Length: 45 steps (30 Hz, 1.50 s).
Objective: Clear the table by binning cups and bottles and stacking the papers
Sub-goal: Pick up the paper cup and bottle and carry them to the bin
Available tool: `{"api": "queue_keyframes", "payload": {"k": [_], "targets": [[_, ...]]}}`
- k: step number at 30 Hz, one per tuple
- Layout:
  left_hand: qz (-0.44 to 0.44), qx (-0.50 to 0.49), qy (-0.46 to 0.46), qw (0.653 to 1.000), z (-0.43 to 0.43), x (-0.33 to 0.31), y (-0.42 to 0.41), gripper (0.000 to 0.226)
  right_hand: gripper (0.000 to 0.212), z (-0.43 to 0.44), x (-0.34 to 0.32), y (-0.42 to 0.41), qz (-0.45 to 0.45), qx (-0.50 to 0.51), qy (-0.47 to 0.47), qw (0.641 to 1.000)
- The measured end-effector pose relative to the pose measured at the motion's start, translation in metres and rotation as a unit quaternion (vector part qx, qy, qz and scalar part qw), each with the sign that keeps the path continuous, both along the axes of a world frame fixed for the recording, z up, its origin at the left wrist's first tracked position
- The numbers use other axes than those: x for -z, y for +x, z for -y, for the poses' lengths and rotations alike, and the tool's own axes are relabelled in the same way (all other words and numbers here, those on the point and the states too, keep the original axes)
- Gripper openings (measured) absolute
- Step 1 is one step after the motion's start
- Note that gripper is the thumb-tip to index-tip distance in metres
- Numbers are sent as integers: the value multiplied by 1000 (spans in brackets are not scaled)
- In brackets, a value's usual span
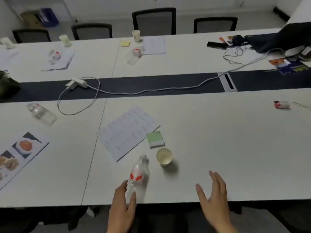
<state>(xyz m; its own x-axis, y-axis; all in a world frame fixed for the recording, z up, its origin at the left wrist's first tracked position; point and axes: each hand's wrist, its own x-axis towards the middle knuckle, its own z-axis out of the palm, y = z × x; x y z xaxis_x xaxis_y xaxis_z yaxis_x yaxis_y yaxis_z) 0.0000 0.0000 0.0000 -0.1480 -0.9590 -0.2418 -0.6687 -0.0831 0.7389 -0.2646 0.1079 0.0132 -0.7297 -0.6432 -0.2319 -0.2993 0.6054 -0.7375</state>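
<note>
A clear plastic bottle [138,174] with a red label stands near the table's front edge. My left hand [123,209] wraps around its lower part. Just right of the bottle sits an empty paper cup [164,156]. My right hand [214,197] hovers open over the table edge, to the right of the cup and apart from it. Behind them lie a printed sheet [127,132] and a green sticky-note pad [155,139]. Another bottle [42,113] lies on its side at the left. A photo page [20,155] lies at the far left.
On the far side of the table [235,148] are two more bottles [134,54] [54,56], paper cups [136,35] [64,40], papers [155,46] and a yellow pad [125,43]. A white cable and adapter [76,83] cross the dark centre strip. Clutter lies far right; chairs [154,21] stand behind.
</note>
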Motion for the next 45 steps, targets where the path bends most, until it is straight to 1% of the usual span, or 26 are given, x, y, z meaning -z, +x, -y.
{"api": "queue_keyframes", "payload": {"k": [2,5,6,7,9,11,13,15,16,18,21,23,25,28,31,33,34,36,38,41,45], "targets": [[-4,-3,-18,1000,15,2,-22,51,73,25,12,-2,20,-70,19,997],[11,10,-25,1000,34,6,-48,44,80,60,25,2,37,-124,29,991],[23,19,-24,999,37,13,-53,48,85,67,30,6,39,-137,27,989],[46,31,-25,998,39,21,-56,57,90,75,35,7,39,-147,28,988],[125,49,-25,991,42,43,-55,80,102,90,45,10,48,-166,33,984],[193,64,-22,979,41,59,-55,90,112,103,54,15,52,-185,36,981],[222,53,-21,973,41,67,-56,87,119,115,63,19,58,-193,33,979],[230,9,-16,973,46,69,-53,74,120,125,68,20,67,-186,28,980],[221,-11,0,975,50,68,-50,69,115,130,68,20,72,-182,28,980],[188,-31,30,981,55,62,-43,69,100,135,67,18,62,-180,42,981],[121,-65,27,990,57,40,-31,72,84,129,54,14,56,-173,53,982],[73,-88,14,993,56,19,-24,73,81,120,36,14,59,-157,36,985],[19,-120,-3,993,51,-6,-16,74,84,107,14,17,67,-149,4,987],[-47,-175,-35,983,30,-46,0,72,87,82,-15,33,93,-142,-42,985],[-91,-238,-74,964,2,-79,21,71,87,61,-30,56,136,-144,-69,978],[-118,-284,-98,946,-19,-94,40,78,89,52,-33,78,179,-160,-66,968],[-127,-309,-110,936,-28,-100,53,82,90,49,-35,92,196,-177,-61,962],[-119,-360,-134,915,-45,-111,85,82,89,46,-41,126,209,-227,-60,949],[-102,-409,-160,893,-59,-120,125,78,87,50,-50,163,202,-286,-70,934],[-101,-479,-197,849,-89,-130,197,77,88,61,-67,231,173,-373,-96,907],[-115,-549,-243,792,-137,-138,301,74,91,70,-88,343,146,-449,-150,869]]}}
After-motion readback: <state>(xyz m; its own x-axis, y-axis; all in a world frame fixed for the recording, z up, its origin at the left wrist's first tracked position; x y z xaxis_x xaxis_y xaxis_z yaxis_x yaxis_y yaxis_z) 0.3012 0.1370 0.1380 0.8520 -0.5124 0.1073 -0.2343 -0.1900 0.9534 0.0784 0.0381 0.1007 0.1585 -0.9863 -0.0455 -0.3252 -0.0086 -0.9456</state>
